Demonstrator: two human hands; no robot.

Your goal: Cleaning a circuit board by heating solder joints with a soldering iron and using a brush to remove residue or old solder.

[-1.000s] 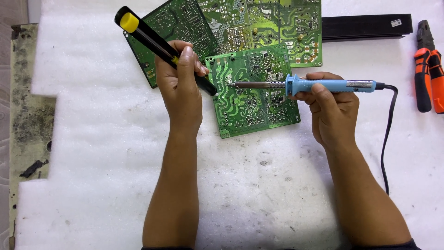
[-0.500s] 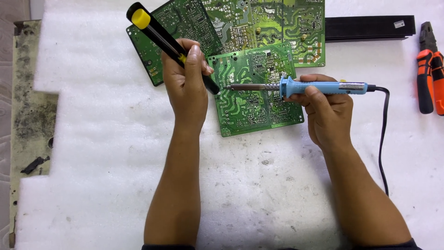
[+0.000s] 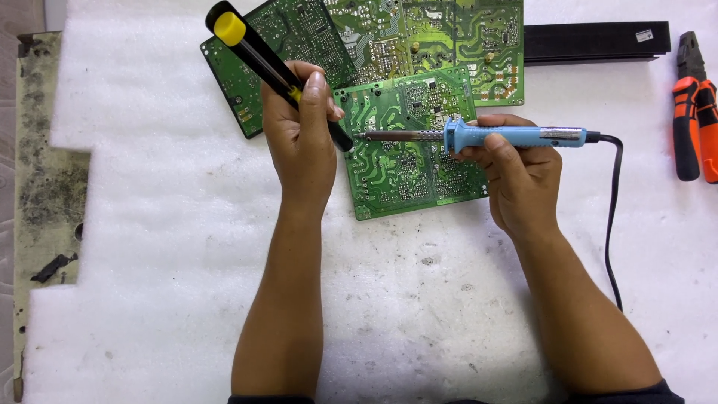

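My left hand (image 3: 301, 142) grips a black tool with a yellow end cap (image 3: 254, 54), a desoldering pump, slanted so its lower tip rests at the left edge of a green circuit board (image 3: 411, 168). A blue-handled soldering iron (image 3: 508, 136) lies level in my right hand (image 3: 516, 176), its metal tip pointing left to meet the pump's tip over the board. The board lies flat on white foam sheet (image 3: 164, 224).
Two more green circuit boards (image 3: 292, 34) (image 3: 449, 37) overlap behind the near one. A long black bar (image 3: 594, 41) lies at the back right. Orange-handled pliers (image 3: 692, 112) rest at the right edge. The iron's black cord (image 3: 612, 224) runs down the right side.
Both hands and their tools shifted slightly to the right in view, with the tips staying together at the board's left side. Grips are unchanged.
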